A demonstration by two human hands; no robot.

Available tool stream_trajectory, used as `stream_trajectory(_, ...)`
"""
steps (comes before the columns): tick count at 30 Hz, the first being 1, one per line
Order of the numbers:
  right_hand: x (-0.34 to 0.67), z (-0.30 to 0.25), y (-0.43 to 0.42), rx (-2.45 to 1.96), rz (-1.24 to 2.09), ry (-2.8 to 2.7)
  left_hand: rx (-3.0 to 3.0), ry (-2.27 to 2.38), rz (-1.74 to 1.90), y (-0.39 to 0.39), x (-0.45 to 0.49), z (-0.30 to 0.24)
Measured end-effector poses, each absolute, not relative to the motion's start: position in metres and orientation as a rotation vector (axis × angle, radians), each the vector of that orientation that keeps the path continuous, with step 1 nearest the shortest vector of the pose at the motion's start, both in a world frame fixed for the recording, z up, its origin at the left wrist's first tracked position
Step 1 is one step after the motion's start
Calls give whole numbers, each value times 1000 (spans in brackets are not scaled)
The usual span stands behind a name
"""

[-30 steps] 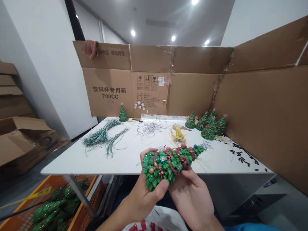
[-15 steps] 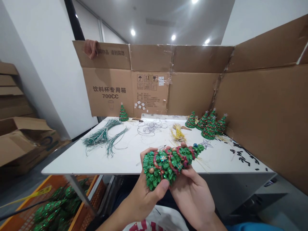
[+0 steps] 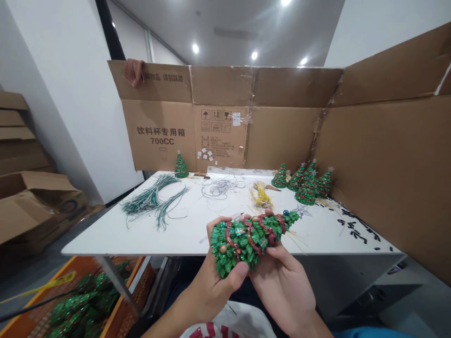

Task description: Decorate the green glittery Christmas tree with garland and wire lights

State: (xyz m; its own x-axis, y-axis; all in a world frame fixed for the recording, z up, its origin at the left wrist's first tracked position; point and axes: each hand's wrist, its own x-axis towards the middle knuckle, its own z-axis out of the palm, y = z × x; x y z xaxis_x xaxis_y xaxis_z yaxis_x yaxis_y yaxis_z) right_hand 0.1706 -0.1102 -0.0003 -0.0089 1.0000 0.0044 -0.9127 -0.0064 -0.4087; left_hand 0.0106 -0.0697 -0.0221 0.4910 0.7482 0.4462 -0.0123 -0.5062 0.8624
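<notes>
A small green glittery Christmas tree (image 3: 246, 239) with a red garland and little ornaments lies sideways in both my hands, its clear star tip (image 3: 302, 211) pointing right over the white table (image 3: 148, 234). My left hand (image 3: 214, 288) wraps around its wide base, thumb pressed on the green leaves. My right hand (image 3: 282, 281) cups the middle and upper part from below, fingers curled round it.
On the table lie green wires (image 3: 151, 199), silver wires (image 3: 220, 185), yellow wires (image 3: 260, 196), several finished small trees (image 3: 306, 185) at the right and one tree (image 3: 181, 165) at the back. Cardboard walls (image 3: 384, 155) enclose the table. An orange crate (image 3: 127, 300) of green trees sits below left.
</notes>
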Motion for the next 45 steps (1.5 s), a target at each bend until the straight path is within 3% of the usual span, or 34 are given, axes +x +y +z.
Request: stream_trajectory(45,173,-5,-109,-345,1559,-346,1961,634,1117,-70,11,-17)
